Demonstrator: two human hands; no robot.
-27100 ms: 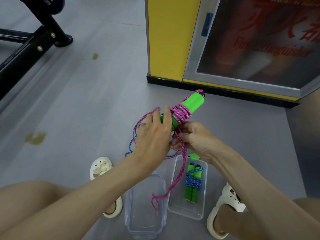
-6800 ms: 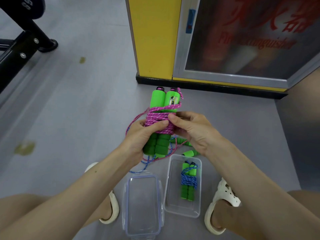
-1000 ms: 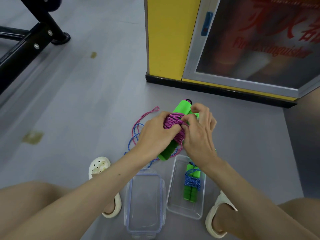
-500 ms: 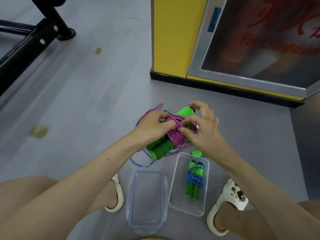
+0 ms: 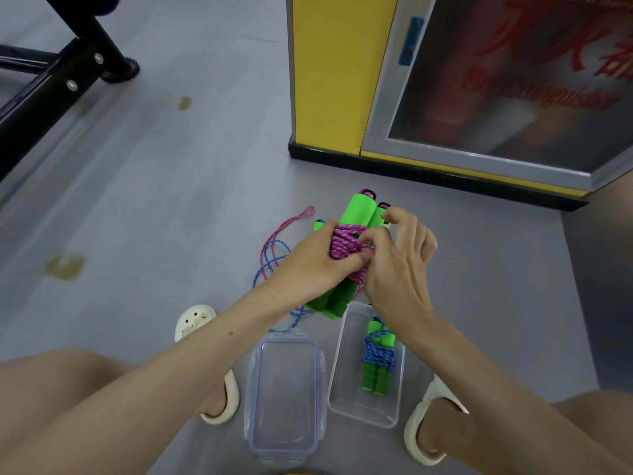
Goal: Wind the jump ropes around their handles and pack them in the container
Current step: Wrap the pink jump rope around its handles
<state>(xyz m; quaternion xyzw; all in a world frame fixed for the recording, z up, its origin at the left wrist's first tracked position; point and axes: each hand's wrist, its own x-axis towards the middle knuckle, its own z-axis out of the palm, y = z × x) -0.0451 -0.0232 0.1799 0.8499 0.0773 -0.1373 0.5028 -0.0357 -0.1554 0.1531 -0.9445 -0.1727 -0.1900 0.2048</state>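
Left hand: grips green handles under pink coil.
Right hand: pinches a strand of that coil.
Risk: a loose tuck slips and the coil unwinds before packing.

Open floor left, cabinet ahead
The floor lies bare leftward; the cabinet blocks ahead; loose rope loops and the container crowd the middle.

We read 1 line of blurred red lettering on the glass door of the yellow cabinet. It looks like "Fire Extinguisher", though not every letter is clear. Above it, large red Chinese characters run off the door's top edge, too smeared for us to read.
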